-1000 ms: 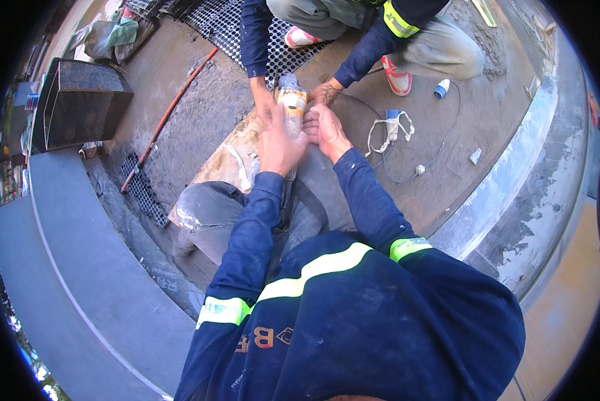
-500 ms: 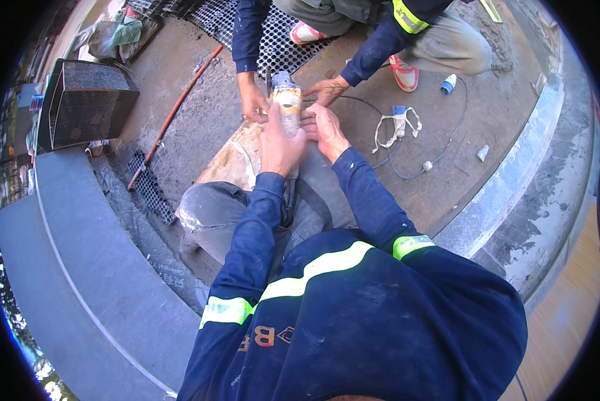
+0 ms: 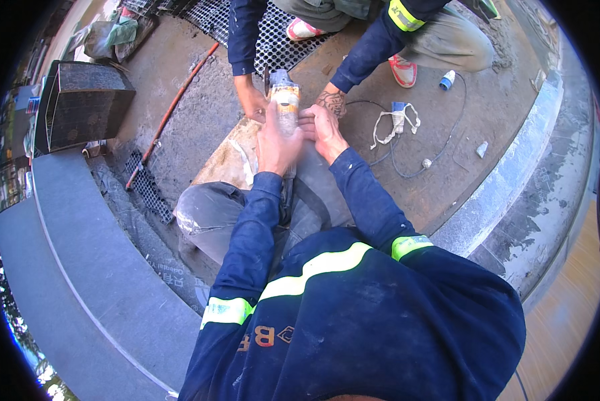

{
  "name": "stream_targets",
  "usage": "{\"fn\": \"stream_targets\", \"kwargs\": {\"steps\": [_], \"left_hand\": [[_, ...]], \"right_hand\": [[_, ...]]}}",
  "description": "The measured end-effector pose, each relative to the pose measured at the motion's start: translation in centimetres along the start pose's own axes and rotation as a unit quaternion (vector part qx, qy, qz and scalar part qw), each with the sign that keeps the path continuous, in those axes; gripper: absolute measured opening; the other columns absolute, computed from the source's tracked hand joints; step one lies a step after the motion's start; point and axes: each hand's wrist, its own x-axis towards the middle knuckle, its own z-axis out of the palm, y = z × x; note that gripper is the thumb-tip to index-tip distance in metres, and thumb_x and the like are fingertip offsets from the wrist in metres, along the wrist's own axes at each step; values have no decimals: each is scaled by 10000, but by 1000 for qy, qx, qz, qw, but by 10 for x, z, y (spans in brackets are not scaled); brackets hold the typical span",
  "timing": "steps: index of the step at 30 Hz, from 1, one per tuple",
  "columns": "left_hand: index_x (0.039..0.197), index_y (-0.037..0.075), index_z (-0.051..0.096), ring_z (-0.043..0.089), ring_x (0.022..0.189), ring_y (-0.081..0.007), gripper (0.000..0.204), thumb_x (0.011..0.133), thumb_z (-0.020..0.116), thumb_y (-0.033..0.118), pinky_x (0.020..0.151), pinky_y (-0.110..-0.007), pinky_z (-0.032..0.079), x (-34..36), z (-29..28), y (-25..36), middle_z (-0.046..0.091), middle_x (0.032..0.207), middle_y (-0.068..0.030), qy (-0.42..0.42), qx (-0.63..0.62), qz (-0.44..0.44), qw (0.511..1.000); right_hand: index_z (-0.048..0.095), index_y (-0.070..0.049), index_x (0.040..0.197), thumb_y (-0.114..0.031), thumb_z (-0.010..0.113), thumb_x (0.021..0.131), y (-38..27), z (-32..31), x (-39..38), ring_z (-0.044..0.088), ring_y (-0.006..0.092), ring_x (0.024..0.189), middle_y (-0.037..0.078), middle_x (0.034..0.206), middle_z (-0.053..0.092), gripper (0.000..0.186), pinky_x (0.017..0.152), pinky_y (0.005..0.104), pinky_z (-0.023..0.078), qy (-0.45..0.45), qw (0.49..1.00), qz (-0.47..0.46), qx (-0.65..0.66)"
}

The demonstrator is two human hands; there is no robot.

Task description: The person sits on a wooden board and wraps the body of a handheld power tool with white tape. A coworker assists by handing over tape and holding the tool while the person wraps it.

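A worn angle grinder (image 3: 286, 100) with a grey head, orange-and-white label and upright disc sits centrally between two people. My left hand (image 3: 275, 144), blurred, is closed on its body from the left. My right hand (image 3: 320, 130) has its fingers curled against the grinder's right side. A co-worker's hand (image 3: 250, 101) reaches beside the disc on the left; the other tattooed hand (image 3: 332, 101) is just right of the tool. Beneath and left of the grinder lies a stained pale board (image 3: 213, 164), with a white scrap on it.
The co-worker (image 3: 440, 47) squats opposite on concrete beside black plastic grid mats (image 3: 210, 17). An orange hose (image 3: 179, 97) and a dark stone box (image 3: 86, 107) lie left. A cable with a blue plug (image 3: 447, 81) lies right. Stone ledges (image 3: 99, 254) border the floor.
The grinder has shifted slightly left, and my left hand is still blurred on it. The co-worker's hand on the left has moved slightly left; more tattoo now shows on the other.
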Motion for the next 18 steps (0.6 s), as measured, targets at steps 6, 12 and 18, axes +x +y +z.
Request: {"fn": "stream_targets", "kwargs": {"steps": [6,12,18], "left_hand": [[1604,52,398,775,983,-435,909,821,809,260,891,-478,614,-3,0,8,760,1086,-307,-12,0,10,1000],[1608,56,390,770,983,-447,916,816,806,252,889,-485,612,-6,6,12,753,1083,-320,-17,16,35,999],[1605,68,394,767,983,-458,912,815,802,273,888,-497,611,-3,2,17,753,1090,-320,-15,11,28,999]], "right_hand": [[704,123,1142,-264,539,944,2,-10,-2,770,332,892,257,1060,762,465,835,399,632,5,1000,-10,13],[707,116,1127,-264,546,941,9,-20,-1,771,331,861,249,1047,763,452,817,396,632,14,999,-16,29],[702,94,1126,-262,574,927,7,-17,6,773,320,853,226,1036,762,428,779,385,635,7,999,-33,37]]}}
